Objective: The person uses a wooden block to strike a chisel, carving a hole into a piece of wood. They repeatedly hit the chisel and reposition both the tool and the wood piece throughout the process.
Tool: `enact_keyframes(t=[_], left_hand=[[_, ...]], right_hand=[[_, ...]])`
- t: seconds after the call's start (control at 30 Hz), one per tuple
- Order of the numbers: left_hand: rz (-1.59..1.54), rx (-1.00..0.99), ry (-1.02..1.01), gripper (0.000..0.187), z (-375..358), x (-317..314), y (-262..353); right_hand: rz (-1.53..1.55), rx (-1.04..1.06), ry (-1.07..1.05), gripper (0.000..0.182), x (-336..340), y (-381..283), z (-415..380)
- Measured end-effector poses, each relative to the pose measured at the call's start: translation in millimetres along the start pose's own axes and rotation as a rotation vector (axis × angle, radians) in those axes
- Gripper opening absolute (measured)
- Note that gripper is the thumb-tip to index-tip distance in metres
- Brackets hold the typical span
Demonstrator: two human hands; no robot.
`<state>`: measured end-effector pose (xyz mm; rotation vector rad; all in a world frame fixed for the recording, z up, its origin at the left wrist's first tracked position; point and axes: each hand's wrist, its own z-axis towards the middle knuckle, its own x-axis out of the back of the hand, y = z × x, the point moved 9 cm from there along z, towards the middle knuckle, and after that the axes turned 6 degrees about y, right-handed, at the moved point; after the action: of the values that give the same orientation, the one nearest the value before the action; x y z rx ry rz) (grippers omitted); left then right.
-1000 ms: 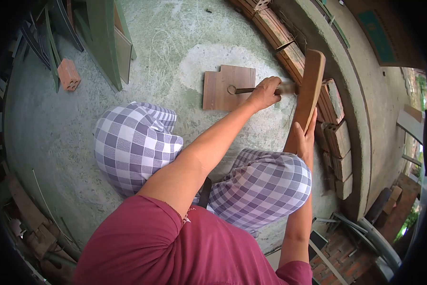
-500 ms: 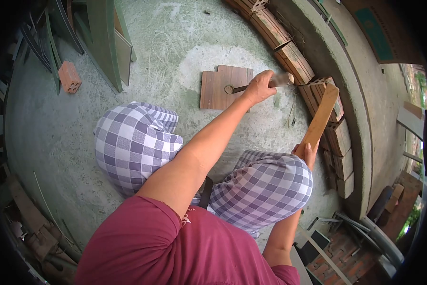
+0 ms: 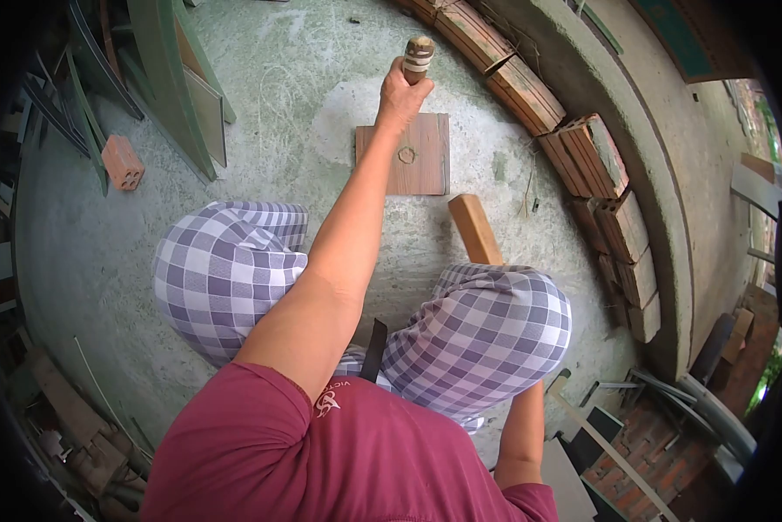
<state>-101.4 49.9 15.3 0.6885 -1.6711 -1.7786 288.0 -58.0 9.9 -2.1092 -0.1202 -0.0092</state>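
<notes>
Your left hand (image 3: 399, 97) grips a banded handle (image 3: 419, 59) near the brown board (image 3: 426, 170) on the scuffed concrete floor (image 3: 273, 113); your hidden right hand's state can't be told. Hollow bricks (image 3: 595, 157) line the low wall (image 3: 656, 196).

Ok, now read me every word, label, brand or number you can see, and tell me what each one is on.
"VICT": on the maroon shirt, beside a white emblem; any further letters are too small to read.
Brown board with a teal patch, top right: any print is too blurred to read.
Wood-grain board and tool in the left hand: no lettering I can make out.
</notes>
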Motion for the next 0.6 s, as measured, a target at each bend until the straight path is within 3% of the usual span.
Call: enact_keyframes(t=[0.23, 0.6], left_hand=[[0.202, -0.112, 0.073, 0.035, 16.2, 25.3, 1.5], [0.203, -0.01, 0.086, 0.033, 12.0, 23.2, -11.5]], right_hand=[[0.0, -0.033, -0.074, 0.066, -30.8, 24.5, -2.4], [-0.005, -0.084, -0.214, 0.065, -58.2, 55.6, 0.8]])
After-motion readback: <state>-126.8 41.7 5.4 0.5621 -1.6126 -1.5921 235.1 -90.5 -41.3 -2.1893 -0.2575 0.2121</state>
